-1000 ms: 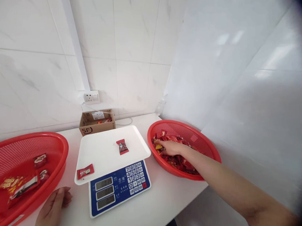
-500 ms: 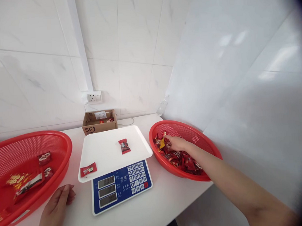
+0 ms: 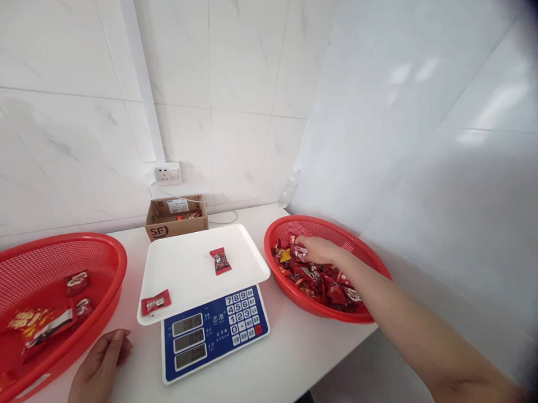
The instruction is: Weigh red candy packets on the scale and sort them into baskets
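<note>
My right hand [image 3: 319,250] reaches into the right red basket [image 3: 378,262], its fingers closed around a small red wrapped snack packet [image 3: 299,249]. Below it lie many more red packets [image 3: 314,277], with one yellow packet [image 3: 285,255] among them. My left hand [image 3: 102,360] rests on the table by the left red basket [image 3: 120,255], fingers curled together and nothing visible in them. Between the baskets stands a digital scale [image 3: 214,328]. Its white tray [image 3: 182,264] carries a red packet [image 3: 220,260] near the middle and another red packet [image 3: 156,302] at the front left corner.
Behind the scale, a cardboard box [image 3: 176,227] with a few packets stands against the tiled wall. A large red bag [image 3: 47,327] and small packets lie in the left basket. A cable runs to the wall socket [image 3: 167,174]. A clear plastic item [image 3: 287,193] sits in the corner.
My right hand has shifted slightly within the basket, and a red packet now shows at its fingertips. The yellow packet lies apart from the fingers. My left hand stays in place.
</note>
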The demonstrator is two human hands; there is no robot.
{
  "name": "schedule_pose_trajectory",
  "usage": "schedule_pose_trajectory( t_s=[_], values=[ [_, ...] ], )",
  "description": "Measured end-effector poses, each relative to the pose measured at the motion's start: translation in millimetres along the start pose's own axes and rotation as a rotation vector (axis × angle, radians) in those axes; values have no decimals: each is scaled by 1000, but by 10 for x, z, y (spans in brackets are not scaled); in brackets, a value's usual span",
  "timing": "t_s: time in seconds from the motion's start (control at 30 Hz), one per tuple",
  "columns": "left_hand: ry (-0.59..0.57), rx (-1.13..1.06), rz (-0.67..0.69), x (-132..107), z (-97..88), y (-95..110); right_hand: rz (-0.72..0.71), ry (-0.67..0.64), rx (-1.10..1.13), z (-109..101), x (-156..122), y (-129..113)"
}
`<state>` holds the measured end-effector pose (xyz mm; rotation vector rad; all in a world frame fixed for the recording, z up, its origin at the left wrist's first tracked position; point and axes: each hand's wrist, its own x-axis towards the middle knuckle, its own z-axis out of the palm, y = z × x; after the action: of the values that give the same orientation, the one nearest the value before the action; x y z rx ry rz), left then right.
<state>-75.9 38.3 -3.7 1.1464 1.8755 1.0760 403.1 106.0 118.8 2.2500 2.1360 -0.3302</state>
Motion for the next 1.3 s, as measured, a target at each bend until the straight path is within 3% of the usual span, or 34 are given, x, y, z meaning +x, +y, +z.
schedule_pose_trajectory(
  t_s=[0.13,0.23,0.4,0.5,0.6,0.7,1.03,1.1,1.2,1.3],
  values=[
    [-14,-19,14,15,5,-13,-20,130,118,-257,-5,-50],
    [-11,-38,26,2,7,17,-97,154,277,-346,-45,-241],
    [-17,-34,83,-54,8,85,-213,-116,979,-209,-57,-853],
    [-11,-65,98,-102,9,135,-235,-243,1067,-59,7,-1246],
    [-3,-86,92,-158,7,205,-293,-290,1043,41,80,-1548],
    [-7,-101,90,-195,2,257,-335,-249,1013,83,145,-1728],
    [-10,-197,90,-153,36,171,-402,-28,871,181,224,-1936],
    [-9,-202,97,-152,38,166,-448,18,746,182,191,-1994],
    [-8,-216,106,-150,38,167,-571,209,436,197,82,-2112],
    [-12,-219,111,-145,38,175,-785,289,194,278,-129,-2270]
  ],
)
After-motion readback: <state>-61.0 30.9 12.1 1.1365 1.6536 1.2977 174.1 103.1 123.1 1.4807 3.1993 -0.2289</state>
